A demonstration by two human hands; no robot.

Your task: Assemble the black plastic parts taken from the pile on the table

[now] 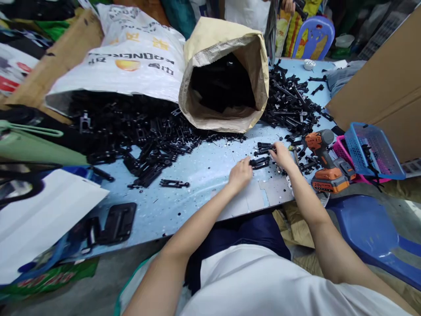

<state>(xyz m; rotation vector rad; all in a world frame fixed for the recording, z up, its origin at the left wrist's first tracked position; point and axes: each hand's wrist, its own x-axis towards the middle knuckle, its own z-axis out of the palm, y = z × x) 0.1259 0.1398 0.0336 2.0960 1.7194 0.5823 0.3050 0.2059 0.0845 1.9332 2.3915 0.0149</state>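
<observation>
My left hand rests on the light blue table with its fingers curled onto one end of a small black plastic part. My right hand grips the other end of that part, fingers closed. More black plastic parts lie just beyond my fingers. A large heap of the same black parts spreads over the table's left half, and another heap lies at the back right.
An open brown paper sack lies on its side mid-table, beside a white printed sack. An orange cordless drill stands right of my hands, next to blue and pink baskets. Blue plastic chair at right. Cardboard far right.
</observation>
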